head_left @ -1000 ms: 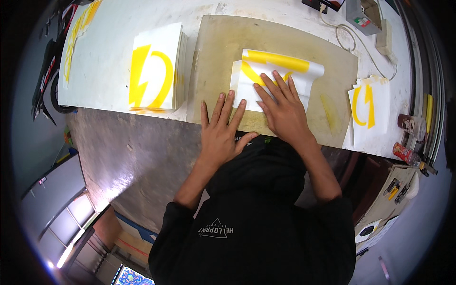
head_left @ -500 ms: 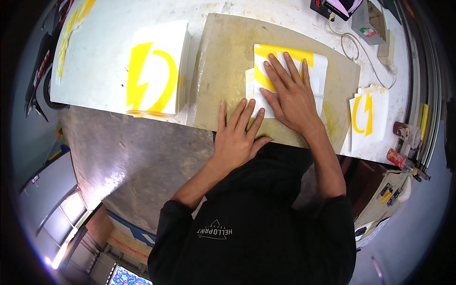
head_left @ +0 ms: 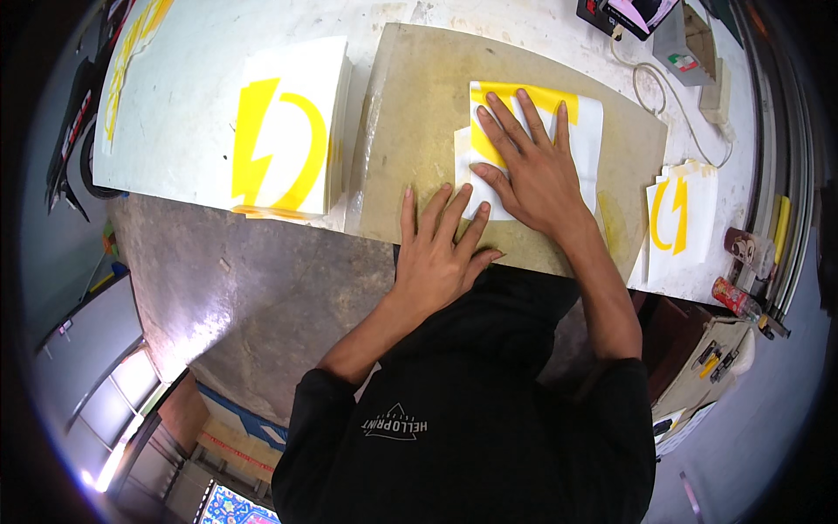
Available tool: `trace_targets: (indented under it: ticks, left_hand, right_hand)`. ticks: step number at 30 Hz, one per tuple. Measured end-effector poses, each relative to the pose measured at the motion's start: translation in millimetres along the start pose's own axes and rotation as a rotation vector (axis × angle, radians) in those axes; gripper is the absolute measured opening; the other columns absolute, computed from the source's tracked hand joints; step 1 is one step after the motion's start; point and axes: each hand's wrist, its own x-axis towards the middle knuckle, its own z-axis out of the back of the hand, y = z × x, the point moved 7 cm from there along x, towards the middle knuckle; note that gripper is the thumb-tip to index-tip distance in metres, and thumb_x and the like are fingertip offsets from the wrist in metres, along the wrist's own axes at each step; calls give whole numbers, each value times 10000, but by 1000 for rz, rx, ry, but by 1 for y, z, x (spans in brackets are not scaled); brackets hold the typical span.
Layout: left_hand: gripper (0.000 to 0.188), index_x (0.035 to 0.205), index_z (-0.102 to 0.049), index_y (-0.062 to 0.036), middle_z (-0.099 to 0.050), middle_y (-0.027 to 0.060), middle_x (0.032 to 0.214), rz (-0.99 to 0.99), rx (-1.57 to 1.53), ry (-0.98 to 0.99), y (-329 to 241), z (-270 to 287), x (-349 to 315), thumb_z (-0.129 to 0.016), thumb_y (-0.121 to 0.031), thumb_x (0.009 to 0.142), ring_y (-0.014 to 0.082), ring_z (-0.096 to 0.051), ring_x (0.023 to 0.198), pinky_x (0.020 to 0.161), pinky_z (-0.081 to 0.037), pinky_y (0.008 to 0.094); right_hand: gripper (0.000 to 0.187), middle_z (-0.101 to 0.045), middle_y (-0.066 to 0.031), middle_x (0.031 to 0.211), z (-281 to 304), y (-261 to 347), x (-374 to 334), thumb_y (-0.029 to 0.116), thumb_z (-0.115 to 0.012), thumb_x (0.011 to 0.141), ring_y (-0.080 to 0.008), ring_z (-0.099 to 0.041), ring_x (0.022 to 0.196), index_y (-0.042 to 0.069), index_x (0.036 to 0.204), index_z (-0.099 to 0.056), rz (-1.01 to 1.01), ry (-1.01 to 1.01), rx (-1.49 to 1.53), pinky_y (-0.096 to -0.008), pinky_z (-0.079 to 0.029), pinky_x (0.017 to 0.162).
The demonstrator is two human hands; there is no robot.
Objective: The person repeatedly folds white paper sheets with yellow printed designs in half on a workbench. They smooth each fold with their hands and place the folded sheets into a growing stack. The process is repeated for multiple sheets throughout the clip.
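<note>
A white sheet with yellow shapes (head_left: 587, 140) lies on a tan mat (head_left: 410, 96). My right hand (head_left: 537, 170) rests flat on it, fingers spread, covering much of its printed middle. A smaller pale piece (head_left: 463, 150) pokes out from beneath the sheet's left edge. My left hand (head_left: 441, 244) lies spread on the mat's near edge, its fingertips just by the sheet's lower left corner; it holds nothing.
Left of the mat stands a stack of white sheets (head_left: 301, 83) with a yellow bolt and arc. A smaller stack (head_left: 698, 205) lies at the right, near a clear bottle with a red label (head_left: 736, 297). A cable (head_left: 668, 96) and a grey box (head_left: 685, 48) sit at the back right.
My right hand has slid slightly left across the sheet, its fingers still spread. My left hand has hardly moved. The view has shifted a little.
</note>
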Motion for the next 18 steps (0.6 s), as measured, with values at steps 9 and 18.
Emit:
trace_targets:
  ticks: [9,18]
  left_hand:
    - [533,1303,-695,-75,-573,128,1445,-22,27,-36,-1,-1,0,-822,-300,837,368,-498,1314,1171,-256,691]
    - [345,1146,-769,-86,-656,70,1276,-22,-8,-135,0,5,10,-829,-197,826,289,-570,1166,1171,-291,609]
  right_hand:
    - [597,-424,-33,1646,-4,-5,7,497,-475,1072,-338,-295,1560,144,1553,-494,11,-11,-27,-734,-133,1214]
    - [595,-413,-35,1653,-3,-9,7,500,-493,1064,-335,-297,1559,154,1548,-501,-10,-36,-27,-745,-117,1211]
